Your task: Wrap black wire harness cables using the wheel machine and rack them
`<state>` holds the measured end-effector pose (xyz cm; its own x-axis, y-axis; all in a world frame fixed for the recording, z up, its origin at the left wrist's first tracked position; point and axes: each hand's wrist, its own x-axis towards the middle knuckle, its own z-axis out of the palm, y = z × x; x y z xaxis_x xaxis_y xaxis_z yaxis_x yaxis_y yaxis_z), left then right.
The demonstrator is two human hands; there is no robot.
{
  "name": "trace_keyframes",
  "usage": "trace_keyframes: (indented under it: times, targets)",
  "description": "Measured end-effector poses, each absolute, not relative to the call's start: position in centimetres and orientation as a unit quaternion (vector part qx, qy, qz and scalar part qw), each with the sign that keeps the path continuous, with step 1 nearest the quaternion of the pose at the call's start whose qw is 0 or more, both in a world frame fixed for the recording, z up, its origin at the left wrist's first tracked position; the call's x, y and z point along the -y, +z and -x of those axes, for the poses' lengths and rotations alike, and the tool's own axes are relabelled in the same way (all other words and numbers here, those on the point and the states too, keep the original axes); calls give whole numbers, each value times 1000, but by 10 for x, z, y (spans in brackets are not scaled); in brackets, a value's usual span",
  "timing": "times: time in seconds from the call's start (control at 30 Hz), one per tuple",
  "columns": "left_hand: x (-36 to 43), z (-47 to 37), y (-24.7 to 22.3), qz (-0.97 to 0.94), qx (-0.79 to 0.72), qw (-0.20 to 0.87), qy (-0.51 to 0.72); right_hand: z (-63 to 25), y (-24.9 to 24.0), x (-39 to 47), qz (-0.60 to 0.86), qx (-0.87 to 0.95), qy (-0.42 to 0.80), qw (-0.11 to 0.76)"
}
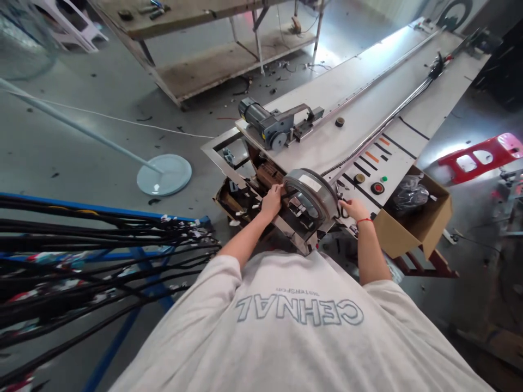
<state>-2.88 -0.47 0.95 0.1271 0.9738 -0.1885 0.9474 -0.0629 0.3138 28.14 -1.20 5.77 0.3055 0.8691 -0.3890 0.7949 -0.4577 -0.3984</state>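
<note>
Cables (419, 90) already lie along desk (355, 122), ring (323, 191) sits at its near end, left hand (272, 201) curled at ring's rim, right hand (354, 210) bent-fingered near other side, grips can't tell, remaining work unclear.

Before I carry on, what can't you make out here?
All in the head view:
- Left hand: too small to tell whether it grips or only touches the round part.
- Right hand: the dark item at its fingertips is too small to identify.
- Cardboard box: its bottom is hidden by the plastic bag.
- Black cables: blurred, cut off by the left edge.
</note>
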Motion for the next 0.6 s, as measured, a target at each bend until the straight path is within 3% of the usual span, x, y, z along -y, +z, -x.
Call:
trace_keyframes:
  times: [0.1,0.17,0.23,0.3,0.37,0.4,0.53,0.6]
  targets:
    - [36,45,10,-723,-656,174,133,-278,90,26,778,553,216,206]
    - [54,54,21,-726,-642,215,120,-264,109,46,714,558,311,288]
    - [69,61,37,-721,-610,314,94,-235,118,67,628,542,491,265]
    - [81,71,54,-685,-554,465,87,-197,112,82,539,506,655,159]
    - [95,89,65,-618,-487,611,88,-160,94,84,486,452,741,99]
    - [104,101,68,-583,-463,663,80,-144,83,81,476,415,766,119]
    - [150,168,55,-511,-401,760,-27,-112,46,53,438,229,768,409]
    - [175,205,39,-504,-399,761,-88,-107,38,46,408,206,748,482]
